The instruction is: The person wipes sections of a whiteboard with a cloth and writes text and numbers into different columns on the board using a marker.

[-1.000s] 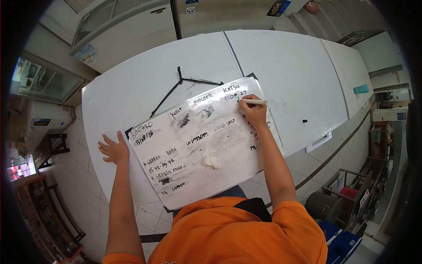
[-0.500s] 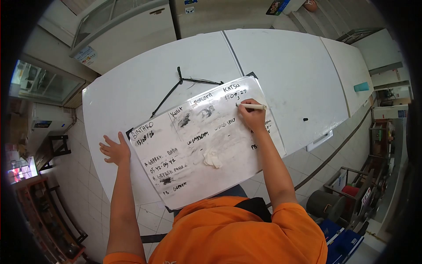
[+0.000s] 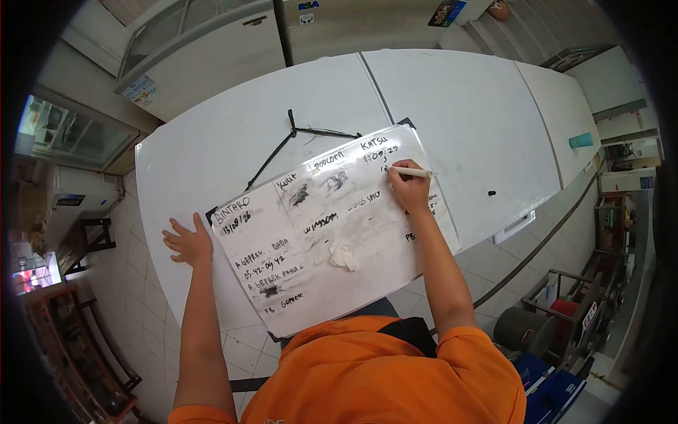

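Note:
A whiteboard [image 3: 318, 283] with black handwriting lies tilted on the white table-like top, its near edge by my body. My right hand [image 3: 409, 189] is closed around a white marker [image 3: 413, 172] and rests on the board's upper right, under the word "KATSU". Fresh digits show at the marker's left end. My left hand [image 3: 189, 242] lies flat with spread fingers on the white surface, just left of the board's corner, holding nothing. A crumpled white tissue [image 3: 343, 256] sits on the middle of the board. Black smudges mark several spots of the writing.
A black cord [image 3: 293, 132] is tied to the board's top edge. On the white top [image 3: 452, 92], a small black cap [image 3: 492, 193] lies to the right, and a teal cup [image 3: 581, 140] stands at the far right end. A metal pot [image 3: 524, 328] is at lower right.
The marker and my right hand have shifted slightly to the right, and another digit now shows beside the first stroke. My left hand stays spread in the same place.

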`<state>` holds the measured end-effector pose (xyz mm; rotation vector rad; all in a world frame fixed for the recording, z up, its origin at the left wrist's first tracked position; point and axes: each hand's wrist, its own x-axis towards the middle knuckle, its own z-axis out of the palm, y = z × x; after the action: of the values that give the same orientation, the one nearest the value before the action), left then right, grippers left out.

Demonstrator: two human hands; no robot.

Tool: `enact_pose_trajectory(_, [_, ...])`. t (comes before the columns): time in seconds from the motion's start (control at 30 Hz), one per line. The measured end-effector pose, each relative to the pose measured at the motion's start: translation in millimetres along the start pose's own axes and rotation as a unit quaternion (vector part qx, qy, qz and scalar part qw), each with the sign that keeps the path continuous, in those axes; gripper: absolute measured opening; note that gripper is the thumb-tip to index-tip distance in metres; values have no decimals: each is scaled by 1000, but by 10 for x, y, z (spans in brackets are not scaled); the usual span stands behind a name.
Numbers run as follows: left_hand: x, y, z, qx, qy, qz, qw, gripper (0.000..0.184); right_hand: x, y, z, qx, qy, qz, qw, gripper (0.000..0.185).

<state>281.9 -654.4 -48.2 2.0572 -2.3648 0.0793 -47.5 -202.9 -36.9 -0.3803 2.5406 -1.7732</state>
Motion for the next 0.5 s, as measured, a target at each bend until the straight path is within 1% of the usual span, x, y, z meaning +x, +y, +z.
enact_pose_trajectory(0.27, [10, -24, 33, 4, 7, -1, 1000, 91, 57, -16, -23, -6, 66, -15, 998, 15])
enact_pose_trajectory(0.43, [-29, 29, -81, 0, -16, 2, 1000, 90, 60, -19, -84, -42, 51, -7, 998, 16])
enact_pose_trajectory(0.5, [7, -15, 28, 3, 1, -1, 1000, 90, 50, -16, -96, -36, 59, -6, 998, 16])
